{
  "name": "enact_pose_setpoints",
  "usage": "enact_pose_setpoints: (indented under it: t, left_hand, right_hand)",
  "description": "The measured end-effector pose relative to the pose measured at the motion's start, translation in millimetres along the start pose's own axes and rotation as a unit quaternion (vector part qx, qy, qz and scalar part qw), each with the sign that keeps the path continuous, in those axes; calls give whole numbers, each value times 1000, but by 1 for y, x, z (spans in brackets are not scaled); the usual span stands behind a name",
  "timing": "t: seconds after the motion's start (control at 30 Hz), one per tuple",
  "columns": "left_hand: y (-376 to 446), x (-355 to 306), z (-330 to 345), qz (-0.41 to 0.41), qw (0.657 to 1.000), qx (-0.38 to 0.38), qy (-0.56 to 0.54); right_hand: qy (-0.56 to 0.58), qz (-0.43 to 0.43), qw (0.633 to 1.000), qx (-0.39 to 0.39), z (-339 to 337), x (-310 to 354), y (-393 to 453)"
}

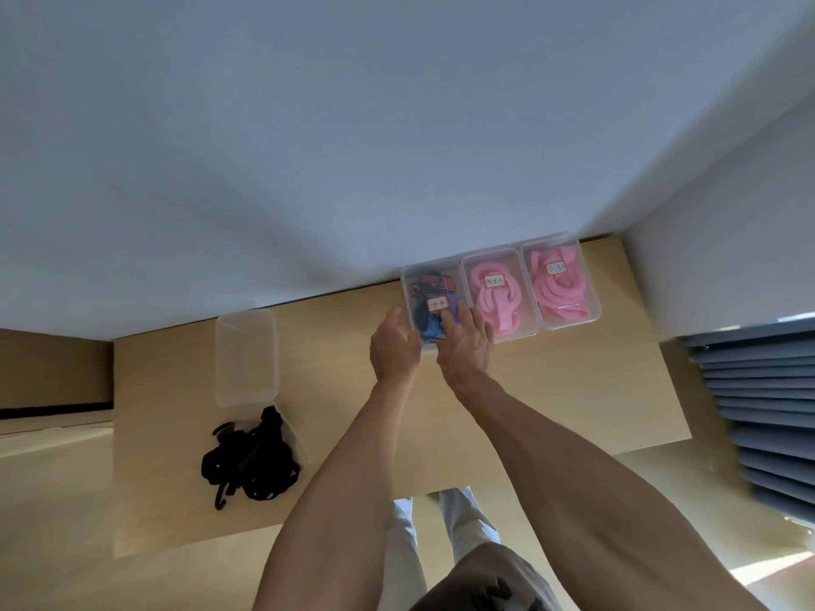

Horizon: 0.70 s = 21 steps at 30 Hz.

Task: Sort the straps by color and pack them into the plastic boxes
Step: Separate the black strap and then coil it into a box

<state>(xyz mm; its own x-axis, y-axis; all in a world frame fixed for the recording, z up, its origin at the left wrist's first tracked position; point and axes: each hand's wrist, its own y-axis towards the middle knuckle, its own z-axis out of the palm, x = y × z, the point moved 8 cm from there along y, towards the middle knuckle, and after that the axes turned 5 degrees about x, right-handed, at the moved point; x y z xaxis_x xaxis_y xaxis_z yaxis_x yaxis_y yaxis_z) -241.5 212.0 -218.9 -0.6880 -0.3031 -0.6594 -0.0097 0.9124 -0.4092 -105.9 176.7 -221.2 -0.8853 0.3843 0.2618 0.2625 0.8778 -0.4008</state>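
Both hands, left (394, 346) and right (466, 341), fingers spread, press the lidded blue-strap box (430, 297) to seat it beside pink-strap boxes (498, 293).

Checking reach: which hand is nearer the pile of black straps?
Left. The left hand is up and right of the black straps; the right hand is farther right.

Both hands, left (394, 346) and right (466, 341), fingers extended, on lidded box (430, 297) of blue-red straps (430, 321); black straps (249, 460) lie apart.
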Motion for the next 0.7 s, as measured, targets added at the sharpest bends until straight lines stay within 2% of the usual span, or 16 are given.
enact_pose_setpoints:
  t: [0.1,0.23,0.5,0.7]
  left_hand:
    - [-18,20,-19,-71,994,17,80]
    - [-49,39,-63,-108,986,-3,124]
    - [-70,101,-175,-187,975,-97,78]
    - [-28,170,-224,-259,958,-108,55]
  right_hand:
    - [14,-11,1000,-18,-9,12,-17]
    - [54,-28,998,20,-9,56,-45]
    - [192,49,969,151,9,143,-77]
    - [266,90,939,196,56,212,-69]
